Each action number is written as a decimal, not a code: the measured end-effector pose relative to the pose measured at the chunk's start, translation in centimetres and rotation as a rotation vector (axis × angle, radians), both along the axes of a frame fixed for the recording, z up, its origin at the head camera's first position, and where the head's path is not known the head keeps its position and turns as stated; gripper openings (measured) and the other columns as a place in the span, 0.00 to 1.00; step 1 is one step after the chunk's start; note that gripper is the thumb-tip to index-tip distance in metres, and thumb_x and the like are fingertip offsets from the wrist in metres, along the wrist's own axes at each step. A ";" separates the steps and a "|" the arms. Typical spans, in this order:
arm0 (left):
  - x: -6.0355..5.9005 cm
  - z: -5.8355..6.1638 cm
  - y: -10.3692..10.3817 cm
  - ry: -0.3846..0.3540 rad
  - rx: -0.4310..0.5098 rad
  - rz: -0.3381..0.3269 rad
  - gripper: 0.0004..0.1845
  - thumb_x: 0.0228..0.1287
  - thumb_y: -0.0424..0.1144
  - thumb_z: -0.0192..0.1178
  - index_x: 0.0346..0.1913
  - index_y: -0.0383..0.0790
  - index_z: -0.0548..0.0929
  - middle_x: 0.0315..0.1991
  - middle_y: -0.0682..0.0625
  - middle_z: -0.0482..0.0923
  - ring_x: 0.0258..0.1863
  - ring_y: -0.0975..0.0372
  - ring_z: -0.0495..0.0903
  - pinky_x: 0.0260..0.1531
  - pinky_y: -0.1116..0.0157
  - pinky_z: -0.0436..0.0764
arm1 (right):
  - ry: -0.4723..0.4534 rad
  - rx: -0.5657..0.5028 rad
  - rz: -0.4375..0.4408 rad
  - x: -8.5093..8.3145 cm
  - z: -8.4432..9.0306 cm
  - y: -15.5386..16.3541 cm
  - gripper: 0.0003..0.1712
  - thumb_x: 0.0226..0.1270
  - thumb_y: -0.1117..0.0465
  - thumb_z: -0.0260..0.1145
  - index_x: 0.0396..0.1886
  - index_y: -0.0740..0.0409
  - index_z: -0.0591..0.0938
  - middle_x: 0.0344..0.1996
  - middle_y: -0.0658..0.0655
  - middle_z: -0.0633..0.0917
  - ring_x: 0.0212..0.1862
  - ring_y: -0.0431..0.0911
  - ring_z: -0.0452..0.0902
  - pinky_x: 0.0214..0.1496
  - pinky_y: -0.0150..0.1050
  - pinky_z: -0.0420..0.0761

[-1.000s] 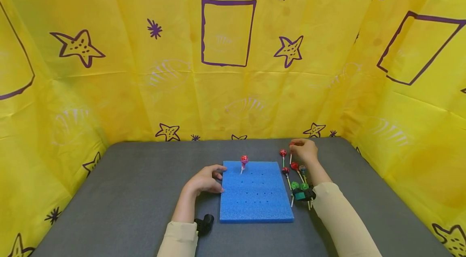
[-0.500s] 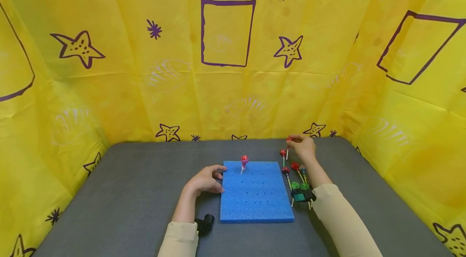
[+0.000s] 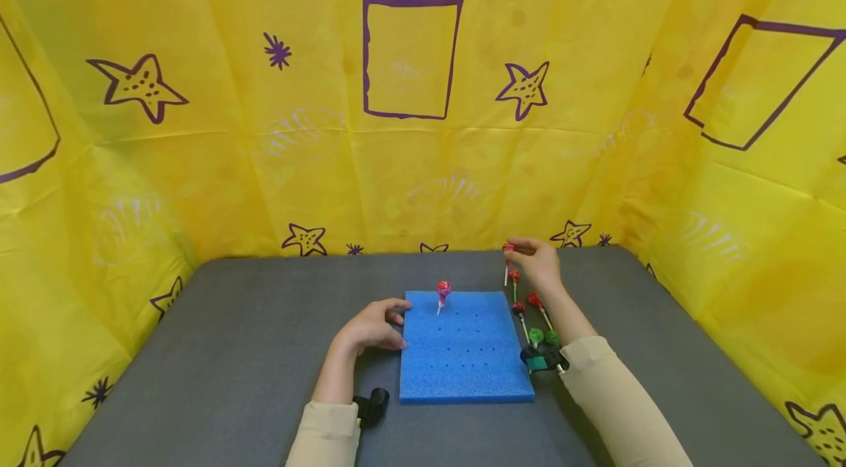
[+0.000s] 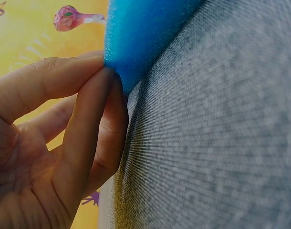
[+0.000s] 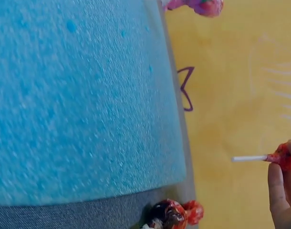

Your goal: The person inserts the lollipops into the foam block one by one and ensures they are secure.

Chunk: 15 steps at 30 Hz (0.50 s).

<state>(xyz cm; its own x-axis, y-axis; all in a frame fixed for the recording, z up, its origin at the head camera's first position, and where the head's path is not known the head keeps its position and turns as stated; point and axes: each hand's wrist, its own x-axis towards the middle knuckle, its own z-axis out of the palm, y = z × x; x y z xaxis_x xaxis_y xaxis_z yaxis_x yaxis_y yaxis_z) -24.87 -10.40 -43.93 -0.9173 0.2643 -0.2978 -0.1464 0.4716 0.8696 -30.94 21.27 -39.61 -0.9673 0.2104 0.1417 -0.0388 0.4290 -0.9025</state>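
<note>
Right hand (image 3: 537, 261) moves nearer the foam (image 3: 423, 379), pinching a lolly (image 5: 280, 157), keeping its stick (image 5: 249, 159) clear; left hand (image 3: 371, 325) lies loose, probably bracing foam.

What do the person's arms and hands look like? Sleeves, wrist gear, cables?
Left sleeve and right sleeve: plain beige, ending short of the wrists. Left grip and right grip: bare hands, no gloves. Left wrist unit: black, rounded end. Right wrist unit: black, teal patch. No cables visible.
</note>
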 end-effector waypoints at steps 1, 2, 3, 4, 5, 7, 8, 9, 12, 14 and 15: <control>0.0 0.0 0.0 0.001 -0.001 0.000 0.37 0.48 0.24 0.71 0.65 0.42 0.75 0.48 0.41 0.76 0.34 0.57 0.80 0.37 0.61 0.87 | 0.001 -0.003 0.006 0.1 0.0 -0.1 0.22 0.63 0.63 0.69 0.57 0.63 0.82 0.53 0.66 0.86 0.45 0.43 0.86 0.43 0.27 0.81; 0.0 0.0 0.0 0.001 -0.002 -0.001 0.37 0.48 0.25 0.71 0.65 0.42 0.75 0.48 0.41 0.76 0.34 0.57 0.80 0.37 0.61 0.87 | 0.002 -0.012 0.013 0.2 0.0 -0.2 0.22 0.63 0.63 0.69 0.57 0.63 0.82 0.53 0.67 0.85 0.45 0.43 0.86 0.42 0.26 0.80; 0.0 0.0 0.0 0.001 -0.003 -0.002 0.37 0.48 0.25 0.72 0.66 0.42 0.74 0.48 0.41 0.76 0.33 0.57 0.81 0.37 0.61 0.87 | 0.000 -0.018 0.020 0.3 0.0 -0.3 0.22 0.64 0.63 0.69 0.57 0.63 0.82 0.53 0.67 0.85 0.45 0.42 0.85 0.42 0.25 0.80; -0.1 0.0 0.0 0.001 -0.003 -0.002 0.37 0.48 0.25 0.72 0.66 0.42 0.74 0.48 0.41 0.75 0.33 0.57 0.81 0.37 0.62 0.87 | -0.004 -0.031 0.025 0.4 0.1 -0.4 0.22 0.64 0.63 0.69 0.58 0.62 0.82 0.53 0.66 0.85 0.44 0.41 0.85 0.43 0.26 0.81; -0.1 0.0 0.0 0.000 -0.003 -0.002 0.37 0.48 0.25 0.72 0.66 0.42 0.74 0.48 0.41 0.75 0.33 0.57 0.81 0.37 0.62 0.87 | -0.007 -0.043 0.035 0.5 0.1 -0.5 0.22 0.64 0.63 0.69 0.58 0.62 0.82 0.54 0.67 0.85 0.44 0.40 0.85 0.45 0.28 0.82; 0.0 0.1 0.0 -0.001 -0.003 -0.003 0.37 0.49 0.25 0.71 0.66 0.42 0.74 0.48 0.41 0.76 0.33 0.58 0.81 0.37 0.62 0.87 | -0.015 -0.062 0.050 0.8 0.1 -0.7 0.23 0.65 0.62 0.69 0.59 0.62 0.81 0.55 0.66 0.84 0.43 0.38 0.84 0.48 0.31 0.84; 0.0 0.1 0.0 -0.002 -0.002 -0.002 0.37 0.48 0.24 0.71 0.66 0.42 0.74 0.48 0.41 0.76 0.33 0.58 0.81 0.37 0.62 0.87 | -0.017 -0.074 0.057 0.9 0.1 -0.8 0.23 0.65 0.62 0.69 0.59 0.62 0.81 0.55 0.66 0.84 0.42 0.36 0.83 0.50 0.33 0.84; 0.0 0.1 0.0 -0.003 -0.001 -0.002 0.37 0.48 0.24 0.71 0.66 0.42 0.74 0.48 0.41 0.76 0.33 0.58 0.81 0.37 0.62 0.87 | -0.021 -0.084 0.065 0.9 0.2 -0.9 0.23 0.65 0.62 0.69 0.59 0.62 0.81 0.55 0.66 0.84 0.41 0.34 0.83 0.51 0.34 0.84; 0.0 0.0 0.0 -0.003 0.001 -0.001 0.38 0.48 0.24 0.71 0.66 0.42 0.74 0.48 0.41 0.75 0.33 0.57 0.81 0.37 0.62 0.87 | -0.024 -0.119 0.080 1.1 0.3 -1.2 0.24 0.64 0.63 0.69 0.59 0.63 0.81 0.54 0.65 0.85 0.38 0.30 0.82 0.51 0.35 0.85; 0.0 0.0 0.0 -0.002 0.004 -0.001 0.38 0.48 0.24 0.71 0.66 0.42 0.74 0.48 0.41 0.75 0.33 0.57 0.81 0.37 0.62 0.87 | -0.027 -0.147 0.084 1.1 0.4 -1.4 0.23 0.63 0.63 0.70 0.59 0.63 0.81 0.52 0.62 0.87 0.36 0.28 0.81 0.48 0.33 0.85; 0.0 0.0 0.0 -0.002 0.005 -0.001 0.38 0.48 0.24 0.71 0.66 0.42 0.74 0.48 0.41 0.75 0.33 0.58 0.80 0.37 0.62 0.87 | -0.026 -0.158 0.088 1.2 0.5 -1.5 0.23 0.63 0.64 0.70 0.59 0.64 0.81 0.50 0.60 0.88 0.36 0.28 0.81 0.46 0.31 0.84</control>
<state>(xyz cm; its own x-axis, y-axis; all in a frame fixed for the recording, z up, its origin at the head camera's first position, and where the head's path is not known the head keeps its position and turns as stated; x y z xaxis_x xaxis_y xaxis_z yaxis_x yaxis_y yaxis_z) -24.87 -10.44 -43.90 -0.9164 0.2669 -0.2984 -0.1476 0.4675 0.8716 -29.77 19.80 -39.14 -0.9859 0.1424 0.0880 -0.0455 0.2780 -0.9595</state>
